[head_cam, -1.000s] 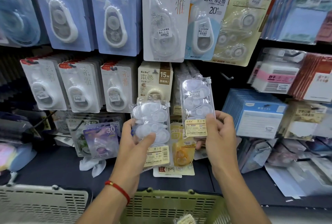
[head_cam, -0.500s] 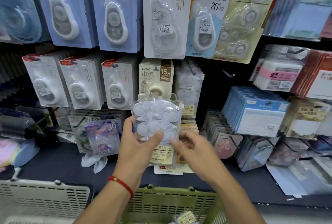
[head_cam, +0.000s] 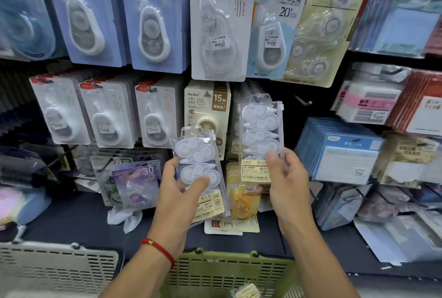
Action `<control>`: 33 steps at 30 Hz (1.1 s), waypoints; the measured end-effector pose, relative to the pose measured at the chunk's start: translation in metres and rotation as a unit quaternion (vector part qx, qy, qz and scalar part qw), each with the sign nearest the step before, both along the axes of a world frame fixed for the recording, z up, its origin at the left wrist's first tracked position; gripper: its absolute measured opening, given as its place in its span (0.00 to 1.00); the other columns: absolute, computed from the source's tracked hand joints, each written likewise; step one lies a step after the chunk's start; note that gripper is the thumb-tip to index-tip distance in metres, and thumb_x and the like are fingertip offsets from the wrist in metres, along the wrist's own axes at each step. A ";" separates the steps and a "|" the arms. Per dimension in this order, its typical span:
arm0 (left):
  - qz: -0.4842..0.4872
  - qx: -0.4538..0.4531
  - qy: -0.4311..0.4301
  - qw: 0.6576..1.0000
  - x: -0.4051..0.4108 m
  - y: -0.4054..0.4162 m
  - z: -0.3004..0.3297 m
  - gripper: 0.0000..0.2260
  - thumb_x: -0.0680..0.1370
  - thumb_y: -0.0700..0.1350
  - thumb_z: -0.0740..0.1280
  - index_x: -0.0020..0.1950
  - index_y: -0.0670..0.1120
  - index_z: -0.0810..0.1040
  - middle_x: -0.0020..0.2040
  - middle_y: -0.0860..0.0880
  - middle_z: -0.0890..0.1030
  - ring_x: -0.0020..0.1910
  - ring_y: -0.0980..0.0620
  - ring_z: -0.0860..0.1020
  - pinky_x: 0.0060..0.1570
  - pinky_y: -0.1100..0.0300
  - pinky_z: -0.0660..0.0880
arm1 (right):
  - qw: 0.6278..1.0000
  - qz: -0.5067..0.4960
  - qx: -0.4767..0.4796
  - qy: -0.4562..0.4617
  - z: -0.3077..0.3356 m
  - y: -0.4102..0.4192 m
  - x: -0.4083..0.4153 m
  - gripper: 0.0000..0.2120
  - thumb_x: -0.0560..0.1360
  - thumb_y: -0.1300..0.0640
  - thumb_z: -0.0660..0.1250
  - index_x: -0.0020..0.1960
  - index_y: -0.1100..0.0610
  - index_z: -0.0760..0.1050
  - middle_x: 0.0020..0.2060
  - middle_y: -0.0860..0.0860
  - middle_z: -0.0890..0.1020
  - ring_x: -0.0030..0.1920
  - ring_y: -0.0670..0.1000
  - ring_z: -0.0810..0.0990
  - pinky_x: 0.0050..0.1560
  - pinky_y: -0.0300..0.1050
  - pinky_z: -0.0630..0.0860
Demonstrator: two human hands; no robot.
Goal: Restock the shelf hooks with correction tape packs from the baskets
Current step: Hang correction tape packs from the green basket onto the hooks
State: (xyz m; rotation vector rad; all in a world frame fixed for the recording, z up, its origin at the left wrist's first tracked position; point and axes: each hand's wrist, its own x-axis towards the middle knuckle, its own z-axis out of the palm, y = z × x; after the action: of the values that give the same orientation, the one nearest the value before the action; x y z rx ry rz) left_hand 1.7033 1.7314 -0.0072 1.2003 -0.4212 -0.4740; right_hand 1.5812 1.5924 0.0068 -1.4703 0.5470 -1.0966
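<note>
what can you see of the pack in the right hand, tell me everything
The pack in the right hand is a clear soft plastic pouch with a white zip slider at its top right corner. Inside, four white teardrop correction tapes are stacked above a yellowish label card. It is upright, raised before the hanging packs, and the right hand pinches its lower part, thumb on the front.

The pack (head_cam: pixel 260 135) in the right hand (head_cam: pixel 288 187) is a clear, glossy plastic pouch with a matt paper label; the pack (head_cam: pixel 199 168) in the left hand (head_cam: pixel 178 198) looks the same. The hanging cards (head_cam: pixel 153 17) are matt cardboard under shiny plastic blisters. The green basket (head_cam: pixel 229 271) and the white basket (head_cam: pixel 55 266) are matt perforated plastic. The wrist cord (head_cam: pixel 159 248) is red thread.
</note>
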 end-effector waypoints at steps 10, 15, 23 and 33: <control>0.006 0.007 0.003 1.000 0.000 0.002 0.003 0.21 0.80 0.37 0.72 0.66 0.58 0.75 0.50 0.52 0.89 0.47 0.53 0.87 0.40 0.60 0.82 | 0.999 -0.004 -0.006 -0.035 0.003 0.000 -0.002 0.12 0.86 0.49 0.64 0.58 0.56 0.82 0.44 0.51 0.88 0.40 0.47 0.87 0.35 0.38 0.81; 0.007 0.008 0.005 1.000 0.003 0.000 -0.002 0.17 0.81 0.33 0.66 0.61 0.55 0.77 0.46 0.50 0.89 0.40 0.53 0.87 0.32 0.61 0.81 | 0.987 -0.066 0.013 0.143 -0.012 -0.013 -0.003 0.19 0.85 0.46 0.63 0.74 0.51 0.72 0.58 0.46 0.85 0.56 0.50 0.84 0.64 0.58 0.79; -0.034 0.033 -0.072 0.996 -0.001 -0.008 -0.011 0.16 0.80 0.30 0.66 0.59 0.50 0.79 0.51 0.52 0.87 0.50 0.58 0.84 0.46 0.68 0.78 | 0.959 0.122 -0.072 0.245 -0.024 0.010 0.001 0.08 0.82 0.50 0.69 0.60 0.49 0.82 0.53 0.42 0.86 0.54 0.40 0.83 0.59 0.44 0.81; -0.121 0.066 -0.161 0.977 -0.013 -0.008 -0.006 0.27 0.81 0.33 0.70 0.72 0.59 0.75 0.62 0.60 0.83 0.56 0.52 0.83 0.60 0.42 0.82 | 0.999 0.028 -0.015 0.039 -0.016 0.003 -0.003 0.06 0.86 0.56 0.63 0.54 0.57 0.76 0.44 0.57 0.86 0.38 0.53 0.84 0.30 0.43 0.79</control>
State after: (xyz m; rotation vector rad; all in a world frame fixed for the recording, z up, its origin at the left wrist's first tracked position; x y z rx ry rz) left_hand 1.6898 1.7237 -0.0132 1.3661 -0.8307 -0.5228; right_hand 1.5785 1.5955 -0.0088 -1.5511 0.5420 -1.0114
